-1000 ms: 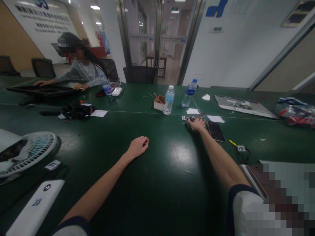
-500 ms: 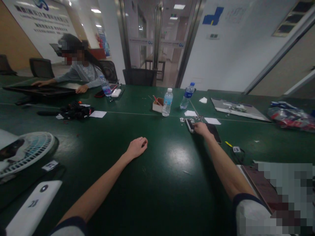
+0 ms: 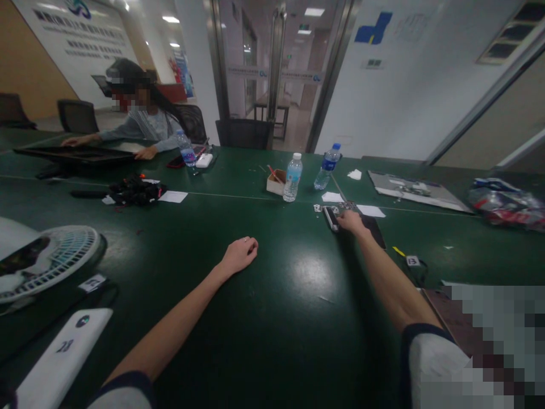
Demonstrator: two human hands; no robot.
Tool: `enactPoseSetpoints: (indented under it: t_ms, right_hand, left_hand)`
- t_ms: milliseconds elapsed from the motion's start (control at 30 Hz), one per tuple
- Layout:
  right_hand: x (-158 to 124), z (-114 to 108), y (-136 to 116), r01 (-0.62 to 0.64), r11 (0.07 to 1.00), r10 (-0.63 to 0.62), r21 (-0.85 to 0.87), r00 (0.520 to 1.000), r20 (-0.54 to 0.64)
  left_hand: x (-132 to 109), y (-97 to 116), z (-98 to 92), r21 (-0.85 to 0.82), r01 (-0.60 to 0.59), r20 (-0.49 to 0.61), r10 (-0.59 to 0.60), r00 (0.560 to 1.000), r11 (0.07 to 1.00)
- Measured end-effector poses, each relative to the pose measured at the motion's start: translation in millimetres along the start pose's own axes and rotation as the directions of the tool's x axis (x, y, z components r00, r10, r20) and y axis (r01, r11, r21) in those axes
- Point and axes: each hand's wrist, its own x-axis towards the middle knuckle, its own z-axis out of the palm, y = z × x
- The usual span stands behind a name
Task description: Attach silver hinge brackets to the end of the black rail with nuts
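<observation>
My left hand [image 3: 240, 254] rests on the green table [image 3: 272, 318] with its fingers curled together; nothing shows in it. Farther out on the right, my right hand [image 3: 351, 221] touches or lies right beside a small dark-topped device with a pale edge [image 3: 331, 218]. Its fingers are bent, and their grip is too small to make out. A flat black object [image 3: 374, 232] lies partly behind the right wrist. Small metal pieces [image 3: 317, 208] and white paper [image 3: 371, 211] are just beyond that hand.
Two water bottles [image 3: 292, 177] [image 3: 327, 166] and a small open box [image 3: 276, 180] stand ahead. A white fan [image 3: 68, 258] and a white power bank [image 3: 63, 358] are at left. A person [image 3: 147, 119] sits far left. A grey board [image 3: 419, 188] lies at right.
The whole view has shifted slightly, so most things sit a little farther right. Neither hand has clearly moved on the table.
</observation>
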Motion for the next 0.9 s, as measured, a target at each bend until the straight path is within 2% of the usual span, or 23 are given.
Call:
enactPoseSetpoints:
  t_ms: [233, 300, 400, 467, 533, 733, 900]
  right_hand:
    - [-13.4, -3.6, -6.3, -0.050, 0.997, 0.056, 0.057, 0.992, -0.115]
    - [-17.3, -3.5, -16.0, 0.020, 0.997, -0.005, 0.080, 0.983, -0.184]
    - [-24.2, 0.4, -36.5, 0.213, 0.975, -0.192, 0.062, 0.950, -0.247]
    - [-28.1, 5.3, -50.6, 0.288, 0.958, -0.278, 0.015, 0.936, -0.217]
    - [-30.4, 11.3, -62.1, 0.304, 0.953, -0.301, -0.011, 0.936, -0.184]
    - [-31.3, 27.3, -76.8, 0.249, 0.968, -0.251, -0.036, 0.957, -0.142]
    - [-28.9, 32.2, -85.3, 0.226, 0.973, -0.229, -0.040, 0.964, -0.133]
  left_hand:
    - [-0.4, 2.6, -3.3, -0.022, 0.007, 0.019, -0.006, 1.000, 1.000]
    - [-0.5, 3.8, -4.5, -0.025, 0.009, 0.023, -0.008, 1.000, 1.000]
    - [-0.6, 4.2, -5.3, -0.028, 0.011, 0.029, -0.010, 1.000, 1.000]
    - [-0.7, 3.7, -5.0, -0.028, 0.010, 0.031, -0.010, 0.999, 1.000]
    - [-0.7, 3.0, -4.6, -0.024, 0.009, 0.030, -0.008, 1.000, 1.000]
    - [-0.1, 3.6, -4.3, -0.003, 0.004, 0.017, -0.004, 1.000, 1.000]
    - [0.1, 4.4, -4.4, -0.008, 0.008, 0.025, -0.008, 1.000, 1.000]
